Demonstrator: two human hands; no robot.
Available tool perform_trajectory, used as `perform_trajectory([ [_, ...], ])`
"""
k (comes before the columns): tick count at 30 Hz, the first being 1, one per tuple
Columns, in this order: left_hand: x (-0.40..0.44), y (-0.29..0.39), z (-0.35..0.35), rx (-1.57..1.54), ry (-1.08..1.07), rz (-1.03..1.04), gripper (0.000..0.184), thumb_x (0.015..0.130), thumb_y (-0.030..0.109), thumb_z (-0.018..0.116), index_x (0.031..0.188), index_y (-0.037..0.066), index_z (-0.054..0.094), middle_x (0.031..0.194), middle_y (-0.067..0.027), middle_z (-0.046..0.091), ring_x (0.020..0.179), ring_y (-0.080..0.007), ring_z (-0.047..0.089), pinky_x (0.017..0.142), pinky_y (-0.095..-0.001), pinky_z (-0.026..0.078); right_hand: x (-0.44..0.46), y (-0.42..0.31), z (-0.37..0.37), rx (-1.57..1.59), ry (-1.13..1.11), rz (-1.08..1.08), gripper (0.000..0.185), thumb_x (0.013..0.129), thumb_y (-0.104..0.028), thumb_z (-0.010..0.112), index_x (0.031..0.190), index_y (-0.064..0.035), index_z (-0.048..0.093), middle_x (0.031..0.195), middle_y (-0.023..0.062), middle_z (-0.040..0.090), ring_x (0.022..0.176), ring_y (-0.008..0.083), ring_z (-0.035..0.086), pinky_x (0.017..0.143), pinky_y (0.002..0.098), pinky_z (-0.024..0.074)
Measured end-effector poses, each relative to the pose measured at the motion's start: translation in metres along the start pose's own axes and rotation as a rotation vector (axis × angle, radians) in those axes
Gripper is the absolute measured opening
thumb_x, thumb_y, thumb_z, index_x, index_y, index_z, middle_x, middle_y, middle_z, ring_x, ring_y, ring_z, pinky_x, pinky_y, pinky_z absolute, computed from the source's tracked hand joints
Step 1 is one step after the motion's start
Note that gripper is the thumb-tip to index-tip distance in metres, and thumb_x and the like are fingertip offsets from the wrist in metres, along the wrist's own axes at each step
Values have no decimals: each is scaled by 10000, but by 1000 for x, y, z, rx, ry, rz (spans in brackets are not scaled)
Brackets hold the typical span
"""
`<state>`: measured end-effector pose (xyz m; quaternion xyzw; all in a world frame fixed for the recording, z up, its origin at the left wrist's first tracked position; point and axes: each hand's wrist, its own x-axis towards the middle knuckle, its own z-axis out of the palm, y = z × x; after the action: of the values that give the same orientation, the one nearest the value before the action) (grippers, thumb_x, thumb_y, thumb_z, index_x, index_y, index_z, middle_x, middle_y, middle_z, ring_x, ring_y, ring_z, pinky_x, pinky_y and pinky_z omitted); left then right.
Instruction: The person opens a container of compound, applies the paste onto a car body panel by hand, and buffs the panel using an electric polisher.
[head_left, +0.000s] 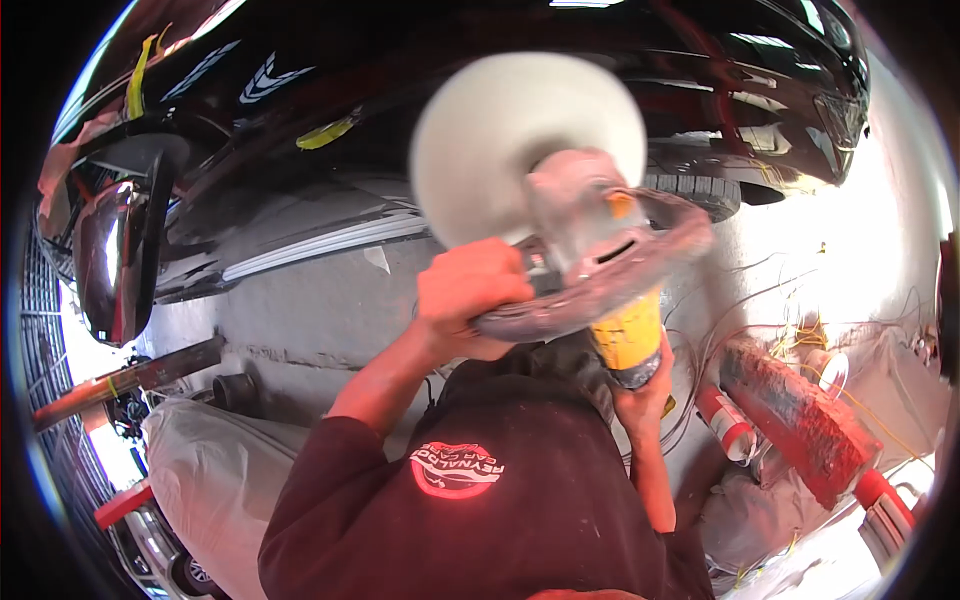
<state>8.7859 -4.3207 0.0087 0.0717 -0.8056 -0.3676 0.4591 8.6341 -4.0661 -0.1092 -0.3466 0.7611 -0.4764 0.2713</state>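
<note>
A yellow and grey rotary polisher (626, 335) with a large round white pad (500, 110) is held up in front of my chest. The pad is blurred, and whether it touches the black car (360, 90) behind it I cannot tell. My left hand (472, 292) is wrapped round the looped black handle (560, 308) at its left side. Lower down, my right hand (645, 385) grips the yellow body from the right, its fingers partly hidden behind the tool. Yellow-green strips (328, 134) show on the car's dark side.
A dark side mirror (115, 260) juts out at left, above a plastic-covered bulk (215, 470). At right, cords (770, 300) lie on the floor near a car tyre (700, 190), a red-stained block (800, 420) and a red and white can (728, 428).
</note>
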Motion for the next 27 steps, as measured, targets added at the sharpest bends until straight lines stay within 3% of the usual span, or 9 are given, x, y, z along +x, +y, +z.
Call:
perform_trajectory([
  [6, 2, 0, -2, 90, 17, 14, 191, 673, -12, 793, 779, 3, 635, 625, -86, 534, 562, -284, 590, 546, -370, 493, -5, 5, 11, -54, 39, -23, 931, 734, -61, 836, 1511, 29, 332, 1280, 244, 642, 1178, 334, 654, 1011, 394, 492],
  [9, -9, 6, -25, 65, 13, -30, 179, 677, -20, 782, 769, -1, 629, 617, -88, 518, 558, -286, 586, 538, -366, 487, -8, 2, 29, -16, 28, -23, 930, 708, -29, 851, 1494, 19, 357, 1279, 204, 653, 1176, 291, 646, 1025, 382, 476],
  [16, -39, 17, -69, 113, 80, -38, 159, 803, 74, 746, 810, -17, 616, 607, -86, 522, 536, -276, 574, 523, -365, 488, -2, -19, 50, -33, -158, 18, 944, 717, -13, 846, 1511, 28, 337, 1282, 208, 666, 1177, 284, 661, 1018, 386, 488],
  [19, -48, 20, -79, 140, 105, -28, 183, 874, 97, 720, 837, -22, 586, 599, -84, 528, 510, -247, 541, 510, -366, 485, 4, -26, 57, -29, -188, -25, 931, 733, -110, 847, 1519, -20, 356, 1256, 232, 665, 1109, 371, 693, 935, 404, 543],
  [21, -50, 22, -84, 167, 98, -8, 200, 932, 89, 689, 858, -20, 540, 587, -82, 526, 474, -207, 487, 489, -362, 467, 7, -26, 60, -42, -213, -52, 921, 733, -101, 833, 1519, -24, 360, 1257, 236, 663, 1107, 375, 692, 928, 414, 548],
  [27, -55, 31, -93, 240, 117, 7, 213, 932, 76, 688, 849, -17, 516, 583, -77, 528, 470, -183, 467, 489, -360, 465, 12, -37, 59, -30, -285, -38, 927, 725, -95, 816, 1527, -43, 354, 1276, 236, 655, 1136, 398, 670, 931, 433, 552],
])
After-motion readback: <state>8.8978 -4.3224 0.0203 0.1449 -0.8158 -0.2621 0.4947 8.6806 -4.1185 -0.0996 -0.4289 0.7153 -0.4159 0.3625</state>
